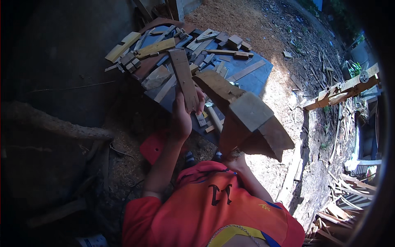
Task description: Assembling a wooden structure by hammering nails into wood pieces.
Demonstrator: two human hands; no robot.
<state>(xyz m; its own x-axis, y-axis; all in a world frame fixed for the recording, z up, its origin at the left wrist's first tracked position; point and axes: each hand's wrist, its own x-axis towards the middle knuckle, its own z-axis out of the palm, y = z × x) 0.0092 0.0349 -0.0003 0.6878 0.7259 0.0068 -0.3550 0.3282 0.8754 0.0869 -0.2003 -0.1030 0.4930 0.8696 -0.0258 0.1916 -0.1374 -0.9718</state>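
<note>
My left hand (186, 113) is wrapped round the lower end of a short flat wooden board (182, 72), which points up and away with small dark spots on its face. Close by on the right, a bulky wooden piece of several joined blocks (251, 111) is held up in the air. At its underside is my right hand (235, 161), gripping it low down with most of the fingers hidden behind the wood. The board and the joined piece are close together; whether they touch I cannot tell.
A blue-topped table (257, 68) carries many loose wood offcuts and strips. Under its near edge a light-handled tool (214, 119) shows partly. A red stool (152, 147) stands at the left, near a thick branch (53, 121). Sawdust and scraps cover the ground; a timber beam (341, 90) juts in.
</note>
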